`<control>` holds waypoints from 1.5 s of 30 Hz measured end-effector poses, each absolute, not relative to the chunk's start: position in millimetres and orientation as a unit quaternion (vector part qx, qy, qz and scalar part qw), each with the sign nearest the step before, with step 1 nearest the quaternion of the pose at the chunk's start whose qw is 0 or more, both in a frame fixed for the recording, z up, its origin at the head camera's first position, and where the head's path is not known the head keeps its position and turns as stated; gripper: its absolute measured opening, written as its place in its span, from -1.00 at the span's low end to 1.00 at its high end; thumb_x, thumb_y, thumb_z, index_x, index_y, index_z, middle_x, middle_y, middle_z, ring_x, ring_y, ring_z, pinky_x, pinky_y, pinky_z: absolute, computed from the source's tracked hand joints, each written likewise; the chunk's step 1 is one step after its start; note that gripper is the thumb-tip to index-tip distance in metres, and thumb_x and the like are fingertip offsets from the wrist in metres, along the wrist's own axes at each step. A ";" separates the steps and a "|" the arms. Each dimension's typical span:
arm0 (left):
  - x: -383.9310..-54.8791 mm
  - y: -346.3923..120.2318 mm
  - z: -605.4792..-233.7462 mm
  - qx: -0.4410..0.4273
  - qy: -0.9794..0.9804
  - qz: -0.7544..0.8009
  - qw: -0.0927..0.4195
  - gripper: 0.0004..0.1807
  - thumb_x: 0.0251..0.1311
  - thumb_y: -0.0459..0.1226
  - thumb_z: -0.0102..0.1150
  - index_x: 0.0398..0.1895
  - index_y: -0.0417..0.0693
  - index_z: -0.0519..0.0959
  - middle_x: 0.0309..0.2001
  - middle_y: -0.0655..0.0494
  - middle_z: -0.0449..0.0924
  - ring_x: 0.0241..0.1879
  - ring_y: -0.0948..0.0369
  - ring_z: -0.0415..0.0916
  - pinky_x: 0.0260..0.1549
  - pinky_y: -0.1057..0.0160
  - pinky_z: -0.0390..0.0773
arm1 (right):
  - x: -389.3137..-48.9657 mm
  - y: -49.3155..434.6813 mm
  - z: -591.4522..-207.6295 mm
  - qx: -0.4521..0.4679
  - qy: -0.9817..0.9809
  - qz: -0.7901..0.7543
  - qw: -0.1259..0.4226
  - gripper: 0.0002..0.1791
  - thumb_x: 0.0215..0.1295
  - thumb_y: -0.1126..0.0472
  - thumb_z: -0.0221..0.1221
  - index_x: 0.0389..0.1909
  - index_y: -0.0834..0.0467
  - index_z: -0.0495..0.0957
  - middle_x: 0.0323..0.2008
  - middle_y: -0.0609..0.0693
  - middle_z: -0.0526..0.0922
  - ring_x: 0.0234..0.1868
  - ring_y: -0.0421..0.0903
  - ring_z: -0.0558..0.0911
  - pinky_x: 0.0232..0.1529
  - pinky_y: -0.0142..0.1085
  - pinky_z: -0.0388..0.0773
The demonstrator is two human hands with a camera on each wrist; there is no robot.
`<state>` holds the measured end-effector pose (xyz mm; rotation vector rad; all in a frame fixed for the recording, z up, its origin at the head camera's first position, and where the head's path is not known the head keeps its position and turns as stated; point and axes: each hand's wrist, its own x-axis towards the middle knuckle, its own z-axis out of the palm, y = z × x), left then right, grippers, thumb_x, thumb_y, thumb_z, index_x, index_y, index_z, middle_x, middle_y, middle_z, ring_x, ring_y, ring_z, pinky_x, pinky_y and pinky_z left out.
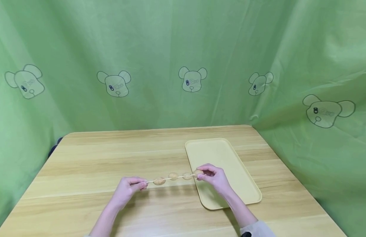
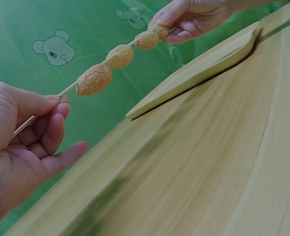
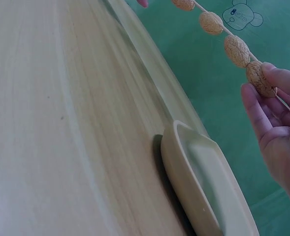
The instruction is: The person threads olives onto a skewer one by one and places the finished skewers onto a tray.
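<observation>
A thin wooden skewer point(image 2: 70, 87) carries several tan, wrinkled balls of food point(image 2: 94, 79), spaced unevenly along it. My left hand point(image 1: 128, 191) pinches the skewer's bare end between thumb and fingers, and the stick's tail runs back across that palm. At the opposite end, my right hand point(image 1: 214, 177) pinches the endmost ball point(image 3: 260, 79), which sits against its neighbour point(image 3: 237, 51). The skewer is held above the table, roughly level but a little higher at the right in the head view. Beneath the right hand lies a pale yellow tray point(image 1: 227, 158).
The tray rests on a wood-grain table point(image 1: 106, 154), right of the middle, with a low raised rim. Green curtains point(image 1: 153, 39) printed with bear heads hang behind the table and at both sides. Something dark point(image 1: 54, 147) shows past the table's left edge.
</observation>
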<state>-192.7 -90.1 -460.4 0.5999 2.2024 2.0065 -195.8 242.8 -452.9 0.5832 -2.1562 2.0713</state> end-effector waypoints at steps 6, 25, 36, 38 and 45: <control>-193.0 -93.7 -459.6 0.203 0.726 0.654 0.066 -0.77 0.08 -0.49 0.14 -0.24 -0.56 0.54 -0.27 -0.47 0.53 -0.36 0.15 0.59 -0.25 0.24 0.59 | -197.4 242.7 -453.7 0.195 -0.705 0.681 0.038 -0.66 0.05 0.53 0.20 -0.16 0.65 0.39 -0.37 -0.07 0.64 -0.41 -0.21 0.63 -0.30 -0.35 0.60; -194.3 -83.3 -460.6 0.206 0.775 0.590 0.093 -0.77 0.10 -0.36 0.19 -0.24 -0.41 0.61 -0.29 -0.26 0.63 -0.31 -0.04 0.60 -0.24 0.32 0.55 | -200.8 252.7 -445.6 0.182 -0.732 0.654 0.058 -0.64 0.07 0.47 0.22 -0.12 0.59 0.44 -0.38 -0.05 0.65 -0.41 -0.21 0.62 -0.31 -0.34 0.59; -188.4 -56.3 -459.5 0.244 0.757 0.584 0.164 -0.78 0.09 -0.43 0.14 -0.21 -0.41 0.60 -0.40 -0.19 0.64 -0.46 0.04 0.56 -0.51 0.32 0.52 | -202.2 262.8 -435.8 0.124 -0.693 0.705 0.082 -0.59 0.08 0.53 0.18 -0.09 0.68 0.31 -0.37 -0.08 0.64 -0.38 -0.22 0.61 -0.26 -0.37 0.59; -187.1 -50.9 -458.8 0.246 0.750 0.587 0.181 -0.77 0.10 -0.43 0.13 -0.19 -0.43 0.58 -0.41 -0.19 0.64 -0.49 0.06 0.55 -0.55 0.35 0.51 | -202.5 264.0 -433.8 0.111 -0.692 0.707 0.091 -0.58 0.08 0.53 0.17 -0.07 0.67 0.31 -0.38 -0.07 0.64 -0.38 -0.21 0.61 -0.25 -0.37 0.58; -183.5 -35.0 -459.3 0.267 0.745 0.577 0.202 -0.78 0.10 -0.45 0.13 -0.19 -0.42 0.58 -0.43 -0.17 0.64 -0.52 0.13 0.55 -0.49 0.30 0.57 | -204.3 267.1 -427.6 0.092 -0.701 0.699 0.108 -0.55 0.08 0.56 0.15 0.01 0.62 0.31 -0.35 -0.10 0.63 -0.33 -0.24 0.62 -0.20 -0.40 0.56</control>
